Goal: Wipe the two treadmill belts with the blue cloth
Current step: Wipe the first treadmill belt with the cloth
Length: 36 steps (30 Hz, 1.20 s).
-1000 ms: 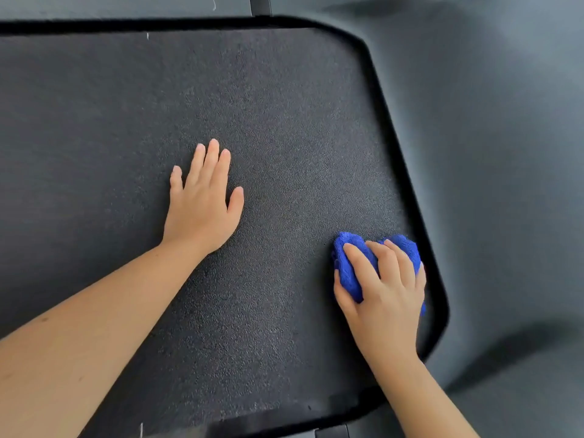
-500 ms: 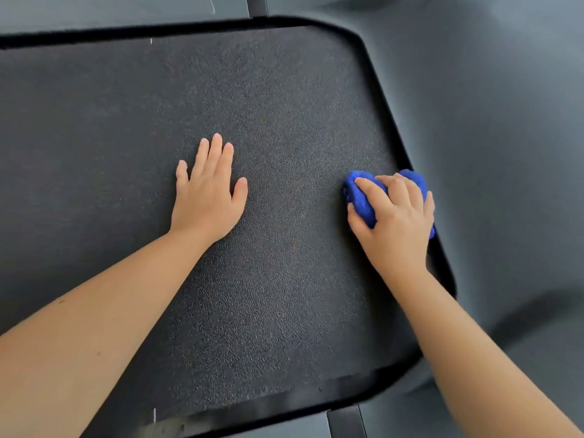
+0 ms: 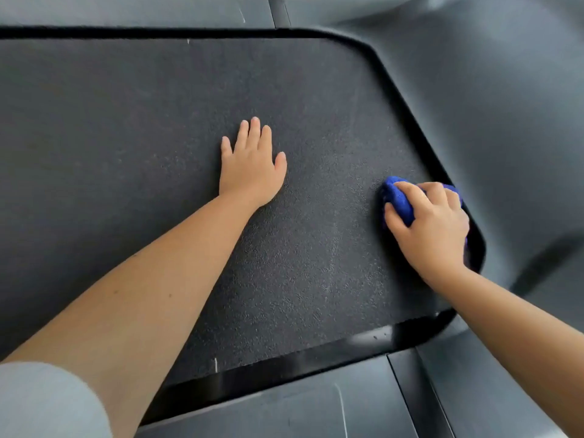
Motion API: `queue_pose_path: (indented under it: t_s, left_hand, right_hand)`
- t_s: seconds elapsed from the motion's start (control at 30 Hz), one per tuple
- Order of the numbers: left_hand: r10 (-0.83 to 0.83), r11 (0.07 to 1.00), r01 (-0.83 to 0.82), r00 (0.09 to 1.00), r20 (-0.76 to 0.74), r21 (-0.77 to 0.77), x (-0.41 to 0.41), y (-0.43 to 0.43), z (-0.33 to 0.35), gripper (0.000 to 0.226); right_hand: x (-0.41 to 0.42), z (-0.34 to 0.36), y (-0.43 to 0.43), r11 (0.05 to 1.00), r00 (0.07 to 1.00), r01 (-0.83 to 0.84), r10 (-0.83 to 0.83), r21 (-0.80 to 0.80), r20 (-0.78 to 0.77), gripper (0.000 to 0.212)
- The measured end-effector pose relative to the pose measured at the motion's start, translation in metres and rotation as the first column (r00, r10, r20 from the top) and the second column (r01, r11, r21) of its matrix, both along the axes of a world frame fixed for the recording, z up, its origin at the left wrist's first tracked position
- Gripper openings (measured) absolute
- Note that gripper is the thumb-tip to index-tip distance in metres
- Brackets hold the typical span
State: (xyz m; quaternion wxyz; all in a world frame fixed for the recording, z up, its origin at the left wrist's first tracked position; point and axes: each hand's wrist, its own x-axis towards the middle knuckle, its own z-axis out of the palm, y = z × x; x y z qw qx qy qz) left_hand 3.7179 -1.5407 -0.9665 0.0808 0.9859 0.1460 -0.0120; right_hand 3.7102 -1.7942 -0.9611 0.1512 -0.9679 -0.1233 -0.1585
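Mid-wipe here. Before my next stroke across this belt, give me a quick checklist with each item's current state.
1. Grip: right hand holds blue cloth: ok.
2. Contact: cloth pressed on the belt, near its right edge: ok.
3. Brace: left hand flat on belt, apart from cloth: ok, though it lies in a leftward stroke's path.
4. Dust on belt: cannot tell; texture hides it.
5. Both belts done: cannot tell; only one shows.

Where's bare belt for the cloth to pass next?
Bare: dark textured treadmill belt left of the flat left hand, between the hands, and beyond them to the black rim. Crowded: right edge, where the right hand grips the blue cloth.
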Motion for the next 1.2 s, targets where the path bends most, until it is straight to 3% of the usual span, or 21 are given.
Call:
queue_pose_path:
  t_s: [0.1,0.27,0.5,0.63,0.73,0.9,1.2]
  left_hand:
    - [-0.059,0.998,0.059,0.998,-0.010,-0.001,-0.015,0.002,0.002,0.056]
    - [-0.223,0.975,0.223,0.975,-0.010,-0.015,-0.075,0.027,0.003,0.055]
    - [-0.171,0.985,0.172,0.983,-0.061,0.011,-0.141,0.069,0.004,0.058]
    - [-0.101,0.994,0.100,0.994,-0.042,-0.037,-0.173,0.090,0.004,0.059]
    - [-0.115,0.993,0.114,0.992,-0.045,-0.043,-0.182,0.098,0.005,0.059]
    - [-0.124,0.992,0.124,0.992,-0.020,-0.002,-0.183,0.099,0.004,0.058]
    - [-0.012,0.997,0.012,1.000,-0.004,0.074,-0.187,0.086,0.003,0.057]
  right_hand:
    - [-0.022,0.000,0.007,0.995,0.994,0.102,-0.102,0.009,-0.039,0.033]
    - [-0.053,-0.003,0.049,0.975,0.971,0.220,-0.218,0.008,-0.101,0.034]
    - [-0.097,-0.010,0.165,0.997,0.997,-0.070,0.070,-0.020,0.032,0.028]
    - [-0.108,-0.005,0.219,0.977,0.977,-0.213,0.213,-0.019,0.030,0.032]
    - [-0.103,-0.005,0.225,0.961,0.960,-0.272,0.275,-0.058,0.050,0.028]
    - [-0.098,0.003,0.214,0.909,0.917,-0.391,0.398,-0.143,0.028,0.041]
    - [-0.087,-0.005,0.211,0.870,0.870,-0.485,0.491,-0.094,0.055,0.043]
